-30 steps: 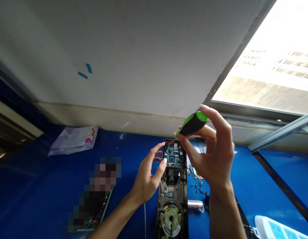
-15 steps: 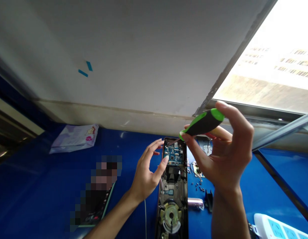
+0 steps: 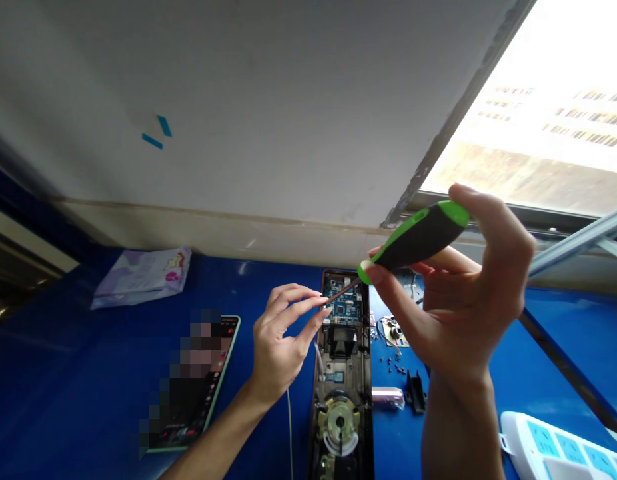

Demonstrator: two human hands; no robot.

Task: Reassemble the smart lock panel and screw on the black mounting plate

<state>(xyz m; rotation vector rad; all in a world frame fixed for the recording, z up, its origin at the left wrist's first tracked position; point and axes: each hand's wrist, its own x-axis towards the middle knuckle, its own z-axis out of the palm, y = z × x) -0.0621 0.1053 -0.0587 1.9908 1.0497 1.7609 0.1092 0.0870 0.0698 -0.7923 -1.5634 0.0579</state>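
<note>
Slanting over the blue board (image 3: 342,309), the screwdriver (image 3: 422,233) is gripped by the right hand (image 3: 468,307). Its tip is met at the fingertips of the left hand (image 3: 281,340); whether it is pinched there cannot be told. The casing (image 3: 367,373) is laid open on the tabletop (image 3: 228,287). Pink is printed on the packet (image 3: 143,277), its lettering too small to be read; the phone (image 3: 221,363) is partly pixelated.

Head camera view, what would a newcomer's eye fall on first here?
Probably the green-and-black screwdriver, right of centre in the right hand, its shaft slanting down toward the left hand over the blue circuit board. Next, perhaps the glaring window at upper right, then the partly pixelated phone at lower left.
</note>
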